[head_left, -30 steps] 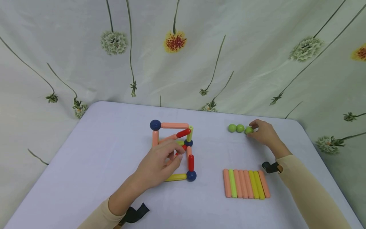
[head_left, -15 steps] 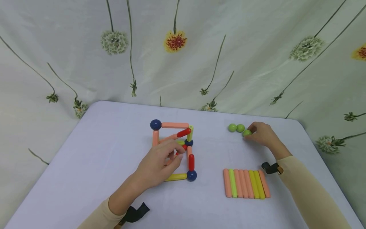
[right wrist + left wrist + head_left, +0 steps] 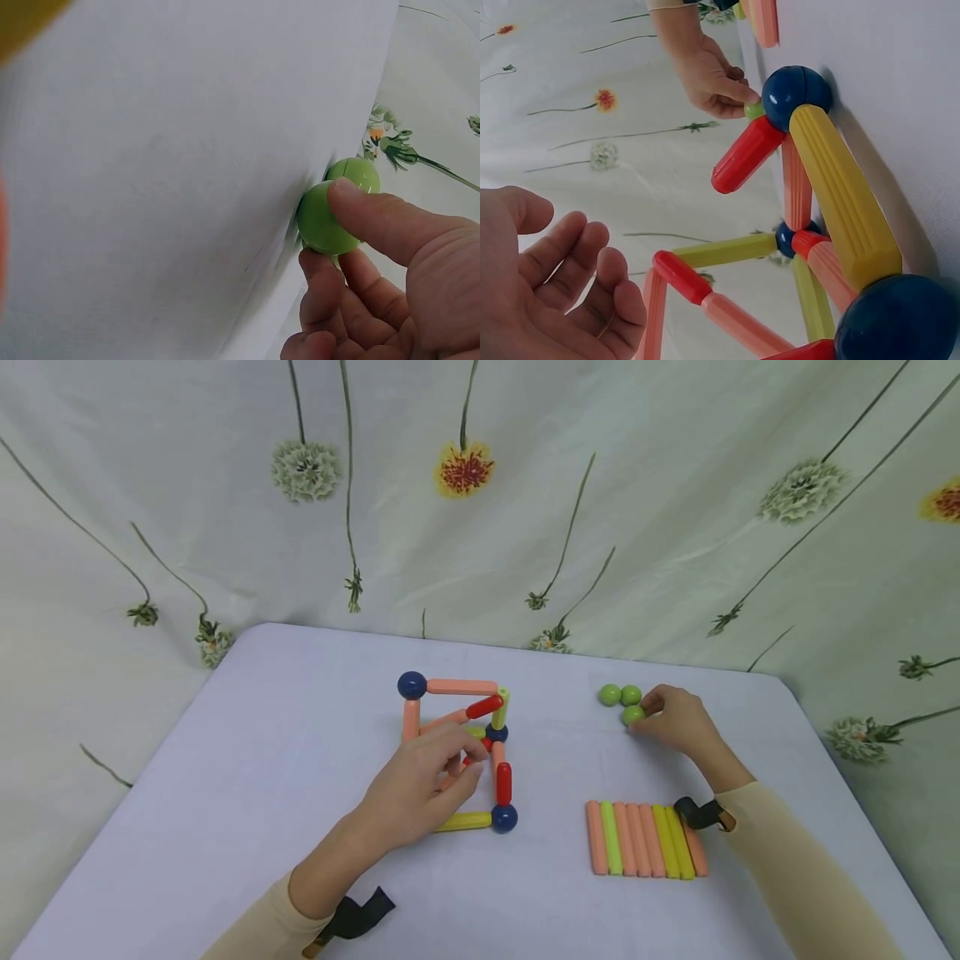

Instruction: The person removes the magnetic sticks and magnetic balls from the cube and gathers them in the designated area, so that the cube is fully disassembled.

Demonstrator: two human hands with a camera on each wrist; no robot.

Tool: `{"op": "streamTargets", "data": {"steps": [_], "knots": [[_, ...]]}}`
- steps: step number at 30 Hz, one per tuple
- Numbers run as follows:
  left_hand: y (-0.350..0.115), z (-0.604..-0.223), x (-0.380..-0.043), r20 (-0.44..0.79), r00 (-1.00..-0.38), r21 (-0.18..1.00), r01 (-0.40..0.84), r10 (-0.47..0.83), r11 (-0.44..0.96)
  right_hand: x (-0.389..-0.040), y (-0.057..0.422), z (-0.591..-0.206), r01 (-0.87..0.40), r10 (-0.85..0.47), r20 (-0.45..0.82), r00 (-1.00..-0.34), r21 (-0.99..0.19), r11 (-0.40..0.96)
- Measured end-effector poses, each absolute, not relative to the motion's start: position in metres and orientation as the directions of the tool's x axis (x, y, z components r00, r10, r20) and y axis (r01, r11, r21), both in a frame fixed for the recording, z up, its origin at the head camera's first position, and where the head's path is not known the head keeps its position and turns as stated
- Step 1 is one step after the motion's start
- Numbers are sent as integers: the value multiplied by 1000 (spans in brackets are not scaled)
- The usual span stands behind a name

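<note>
My right hand [image 3: 675, 720] pinches a green ball [image 3: 633, 716] between thumb and fingers, close to two other green balls [image 3: 620, 695] near the table's back edge. In the right wrist view the thumb lies on the pinched ball [image 3: 326, 221]. My left hand [image 3: 423, 789] hovers at the frame built of rods and balls, its fingers loosely bent with nothing between them. That frame joins dark blue balls [image 3: 412, 686] with salmon rods [image 3: 461, 687], a yellow rod [image 3: 467, 821], lime rods and red pieces [image 3: 504, 784]. In the head view the left hand hides part of it.
A row of salmon, lime and yellow rods [image 3: 636, 839] lies on the white table [image 3: 558, 893], just left of the right forearm. Behind the table hangs a pale cloth [image 3: 675, 527] printed with flowers. Black straps [image 3: 360, 917] sit at both wrists.
My right hand has drawn the green ball leftward and toward me, out of line with the other two, to just in front of them. The left hand stays in place.
</note>
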State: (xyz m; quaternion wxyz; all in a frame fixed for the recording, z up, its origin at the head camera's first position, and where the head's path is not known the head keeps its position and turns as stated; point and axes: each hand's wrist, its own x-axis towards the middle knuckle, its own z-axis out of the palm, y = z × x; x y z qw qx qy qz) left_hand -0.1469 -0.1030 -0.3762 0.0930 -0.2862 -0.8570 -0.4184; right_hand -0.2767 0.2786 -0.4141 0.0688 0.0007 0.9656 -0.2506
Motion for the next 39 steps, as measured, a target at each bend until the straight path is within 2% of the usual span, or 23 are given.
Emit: {"op": "streamTargets", "data": {"steps": [17,39], "knots": [[-101,-375,-146,402,-810,635,583,428,506,-275,274,-413,-10,-45,-68,-997,-454,891],[-104,-375,-147,399,-808,622,586,435,519,-272,277,-409,9,-36,-95,-995,-437,899]]}}
